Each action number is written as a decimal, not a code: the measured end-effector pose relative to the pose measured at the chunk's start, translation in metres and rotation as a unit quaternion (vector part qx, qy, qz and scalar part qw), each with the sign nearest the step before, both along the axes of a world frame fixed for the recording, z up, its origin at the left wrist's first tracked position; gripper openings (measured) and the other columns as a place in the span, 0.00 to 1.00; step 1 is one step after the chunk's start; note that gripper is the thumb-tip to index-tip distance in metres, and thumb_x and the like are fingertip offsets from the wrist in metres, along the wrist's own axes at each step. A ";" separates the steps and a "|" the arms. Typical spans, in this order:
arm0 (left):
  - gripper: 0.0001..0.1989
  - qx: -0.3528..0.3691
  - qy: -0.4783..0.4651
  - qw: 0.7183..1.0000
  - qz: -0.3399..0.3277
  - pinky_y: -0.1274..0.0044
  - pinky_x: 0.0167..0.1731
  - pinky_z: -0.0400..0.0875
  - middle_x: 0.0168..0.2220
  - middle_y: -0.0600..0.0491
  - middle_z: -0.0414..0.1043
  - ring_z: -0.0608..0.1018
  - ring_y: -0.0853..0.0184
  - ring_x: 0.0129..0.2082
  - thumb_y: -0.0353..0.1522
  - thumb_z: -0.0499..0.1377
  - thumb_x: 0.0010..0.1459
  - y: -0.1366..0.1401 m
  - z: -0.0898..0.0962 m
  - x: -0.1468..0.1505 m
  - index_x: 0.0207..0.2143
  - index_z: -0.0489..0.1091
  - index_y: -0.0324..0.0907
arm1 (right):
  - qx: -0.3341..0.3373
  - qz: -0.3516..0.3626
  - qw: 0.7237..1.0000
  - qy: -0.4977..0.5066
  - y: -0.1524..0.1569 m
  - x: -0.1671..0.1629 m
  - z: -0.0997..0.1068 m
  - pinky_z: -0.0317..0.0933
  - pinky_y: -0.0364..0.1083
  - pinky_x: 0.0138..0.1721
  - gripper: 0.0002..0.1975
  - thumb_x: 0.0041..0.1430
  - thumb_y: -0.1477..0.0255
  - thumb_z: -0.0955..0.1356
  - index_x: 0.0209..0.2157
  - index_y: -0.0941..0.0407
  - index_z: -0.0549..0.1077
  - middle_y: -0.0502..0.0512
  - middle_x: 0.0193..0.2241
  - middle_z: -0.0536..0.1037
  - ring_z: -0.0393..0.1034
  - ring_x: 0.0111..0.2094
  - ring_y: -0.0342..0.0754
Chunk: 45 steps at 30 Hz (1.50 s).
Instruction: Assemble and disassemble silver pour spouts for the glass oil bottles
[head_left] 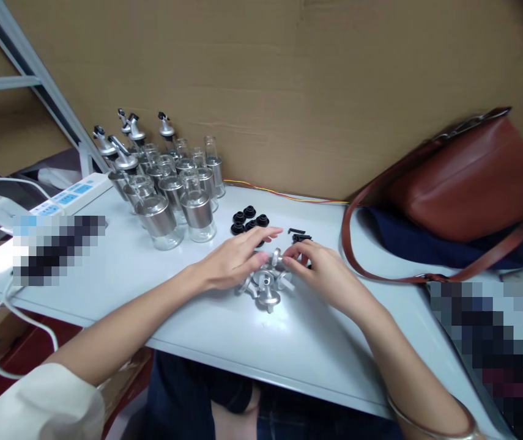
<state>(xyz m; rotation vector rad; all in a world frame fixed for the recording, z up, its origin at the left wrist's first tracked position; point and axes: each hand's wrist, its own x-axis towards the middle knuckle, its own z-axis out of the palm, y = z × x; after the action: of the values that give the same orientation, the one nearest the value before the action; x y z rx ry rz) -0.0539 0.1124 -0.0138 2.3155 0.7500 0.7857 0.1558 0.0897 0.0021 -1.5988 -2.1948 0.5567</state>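
Note:
My left hand reaches over the table with its fingers stretched out. It hovers beside a small pile of silver pourer tops and partly hides some black ringed stoppers behind it. Thumb and fingertips of my right hand are pinched together at one silver pourer top, at the back of the pile. Just beyond the right fingers lie several small black spout pieces, partly covered by that hand.
Glass bottles with metal sleeves crowd the table's back left, some fitted with pourers. A power strip with white cables lies at the left. A brown leather bag rests on dark blue cloth at the right. Thin wires run along the cardboard wall.

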 end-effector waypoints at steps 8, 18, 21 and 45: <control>0.31 -0.015 0.075 0.995 -0.056 0.66 0.54 0.64 0.57 0.44 0.64 0.69 0.59 0.55 0.51 0.35 0.65 0.000 0.002 0.001 0.61 0.54 0.43 | -0.028 0.011 1.000 -0.003 -0.002 0.000 0.003 0.61 0.49 0.38 0.14 0.63 0.68 0.61 0.38 0.58 0.76 0.60 0.35 0.78 0.71 0.35 0.53; 0.38 -0.036 0.077 0.995 -0.043 0.66 0.52 0.65 0.50 0.42 0.68 0.71 0.59 0.50 0.55 0.32 0.61 0.002 0.000 0.002 0.56 0.61 0.38 | -0.114 0.084 0.990 0.030 -0.008 -0.002 0.005 0.63 0.49 0.38 0.20 0.56 0.59 0.68 0.45 0.57 0.73 0.57 0.36 0.73 0.68 0.35 0.51; 0.39 -0.062 0.064 0.996 -0.025 0.65 0.52 0.64 0.51 0.42 0.68 0.71 0.59 0.51 0.56 0.33 0.60 0.004 -0.004 0.001 0.57 0.61 0.39 | -0.109 0.089 0.989 0.044 -0.009 -0.007 0.003 0.63 0.49 0.38 0.17 0.56 0.61 0.69 0.43 0.57 0.74 0.57 0.35 0.73 0.68 0.35 0.51; 0.33 -0.032 0.047 0.998 -0.022 0.71 0.48 0.67 0.42 0.47 0.70 0.73 0.63 0.44 0.51 0.33 0.64 0.003 -0.008 0.004 0.44 0.69 0.40 | -0.182 0.125 0.971 0.093 -0.008 -0.002 0.009 0.64 0.47 0.35 0.12 0.60 0.68 0.62 0.36 0.57 0.75 0.52 0.26 0.75 0.70 0.28 0.47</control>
<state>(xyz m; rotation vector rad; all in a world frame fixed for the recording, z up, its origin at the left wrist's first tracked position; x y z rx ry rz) -0.0504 0.1158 -0.0221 2.3162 0.7524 0.6277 0.1539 0.0812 0.0107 -1.3676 -2.2559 1.1939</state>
